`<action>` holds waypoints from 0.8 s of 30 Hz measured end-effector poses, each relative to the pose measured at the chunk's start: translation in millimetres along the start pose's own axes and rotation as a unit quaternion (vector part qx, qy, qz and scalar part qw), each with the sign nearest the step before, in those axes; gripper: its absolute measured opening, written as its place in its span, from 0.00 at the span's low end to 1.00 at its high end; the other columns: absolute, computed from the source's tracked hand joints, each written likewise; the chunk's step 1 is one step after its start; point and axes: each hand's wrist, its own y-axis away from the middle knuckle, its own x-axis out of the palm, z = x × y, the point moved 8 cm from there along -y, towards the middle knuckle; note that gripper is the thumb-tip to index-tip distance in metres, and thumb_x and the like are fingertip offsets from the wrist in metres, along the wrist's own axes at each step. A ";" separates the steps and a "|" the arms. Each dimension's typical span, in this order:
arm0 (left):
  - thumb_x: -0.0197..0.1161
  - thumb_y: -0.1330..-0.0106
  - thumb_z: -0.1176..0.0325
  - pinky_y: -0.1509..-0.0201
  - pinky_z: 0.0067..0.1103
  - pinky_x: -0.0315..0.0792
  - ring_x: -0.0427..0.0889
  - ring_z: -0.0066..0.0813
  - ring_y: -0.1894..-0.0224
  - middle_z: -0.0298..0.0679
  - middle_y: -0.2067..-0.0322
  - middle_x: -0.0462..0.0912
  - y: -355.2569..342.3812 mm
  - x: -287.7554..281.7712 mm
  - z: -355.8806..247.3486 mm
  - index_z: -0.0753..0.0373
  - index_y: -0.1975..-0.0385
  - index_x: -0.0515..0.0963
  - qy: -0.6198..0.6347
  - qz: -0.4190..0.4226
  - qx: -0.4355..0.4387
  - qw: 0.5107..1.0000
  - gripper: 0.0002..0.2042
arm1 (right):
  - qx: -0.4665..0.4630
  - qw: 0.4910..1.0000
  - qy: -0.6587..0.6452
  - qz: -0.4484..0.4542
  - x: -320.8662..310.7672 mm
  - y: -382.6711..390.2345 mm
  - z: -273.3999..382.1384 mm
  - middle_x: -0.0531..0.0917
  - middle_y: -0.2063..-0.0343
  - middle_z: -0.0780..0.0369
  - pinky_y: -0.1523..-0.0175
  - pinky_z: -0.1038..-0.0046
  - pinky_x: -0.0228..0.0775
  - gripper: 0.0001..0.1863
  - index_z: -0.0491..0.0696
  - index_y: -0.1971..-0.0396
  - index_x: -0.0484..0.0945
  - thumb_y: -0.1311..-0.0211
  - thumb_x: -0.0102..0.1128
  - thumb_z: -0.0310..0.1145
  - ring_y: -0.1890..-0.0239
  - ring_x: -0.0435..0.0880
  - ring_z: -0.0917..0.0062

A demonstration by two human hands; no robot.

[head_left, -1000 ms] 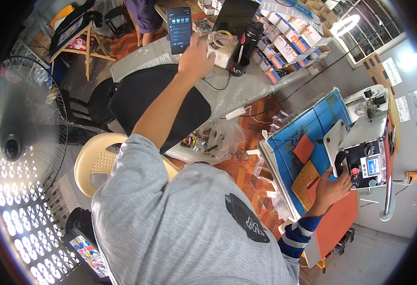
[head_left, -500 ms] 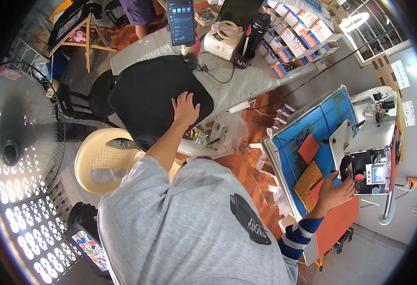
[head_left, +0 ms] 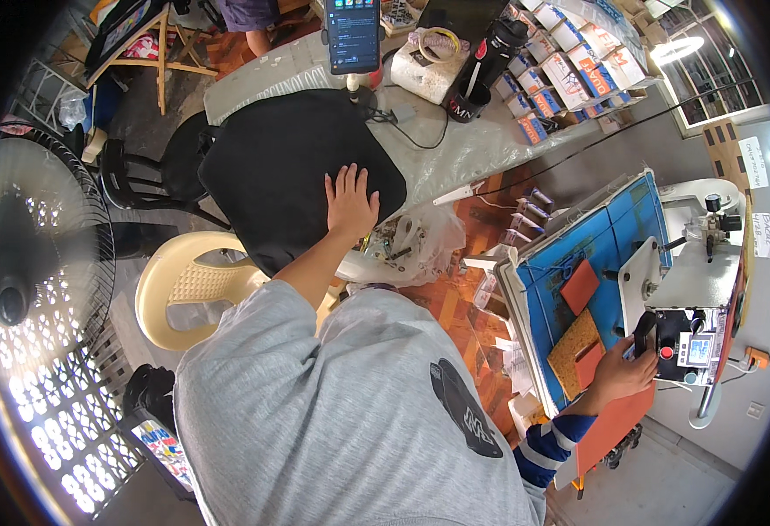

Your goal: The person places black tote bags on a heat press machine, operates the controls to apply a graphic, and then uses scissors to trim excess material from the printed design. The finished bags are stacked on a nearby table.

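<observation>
Fingers of the left hand [head_left: 352, 210] lie flat, slightly spread on the black sheet [head_left: 288, 158] at the counter's [head_left: 455, 167] near end, gripping nothing; the right hand [head_left: 623, 373] meets the machine's [head_left: 696, 280] black handle [head_left: 644, 333], closure unclear. We judge uneven left pressure could skew the sheet.

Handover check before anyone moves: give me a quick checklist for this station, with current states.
1. Left hand flat on black panel: ok.
2. Right hand at black handle: ok; full grip: cannot tell.
3. Machine display lit: ok.
4. Red button uncovered: ok.
5. Blue surface free of loose pieces: not ok; red pad and tan sheet there.
6. Underside of panel: cannot tell, hidden.
</observation>
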 end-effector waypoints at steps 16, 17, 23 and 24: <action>0.52 0.28 0.53 0.20 0.49 0.40 0.52 0.45 0.24 0.47 0.28 0.59 -0.8 -6.6 5.1 0.62 0.30 0.64 0.008 -0.003 0.001 1.000 0.30 | 0.018 1.000 0.006 0.012 -1.4 0.4 0.0 0.85 0.65 0.62 0.54 0.59 0.71 0.16 0.46 0.56 0.83 0.46 0.68 0.31 0.61 0.83 0.62; 0.52 0.28 0.53 0.20 0.49 0.40 0.52 0.45 0.24 0.47 0.28 0.59 -0.8 -6.6 5.6 0.62 0.30 0.64 0.010 -0.003 0.000 1.000 0.30 | 0.015 1.000 0.006 0.013 -1.7 -0.1 1.1 0.85 0.65 0.62 0.54 0.58 0.71 0.16 0.46 0.56 0.83 0.46 0.68 0.31 0.61 0.83 0.62; 0.52 0.28 0.53 0.21 0.50 0.40 0.52 0.45 0.24 0.47 0.28 0.60 -1.3 -7.0 6.7 0.62 0.31 0.64 0.017 0.000 -0.001 1.000 0.30 | 0.041 0.997 0.031 0.065 -0.6 0.8 1.8 0.87 0.61 0.59 0.52 0.58 0.73 0.18 0.44 0.54 0.83 0.45 0.70 0.32 0.57 0.84 0.61; 0.52 0.28 0.53 0.21 0.50 0.40 0.52 0.45 0.24 0.47 0.28 0.60 -1.2 -6.5 7.5 0.62 0.31 0.64 0.018 -0.003 -0.001 1.000 0.30 | 0.038 0.996 0.017 0.077 0.3 -0.2 1.3 0.87 0.61 0.59 0.52 0.58 0.74 0.19 0.44 0.54 0.83 0.44 0.71 0.35 0.58 0.85 0.60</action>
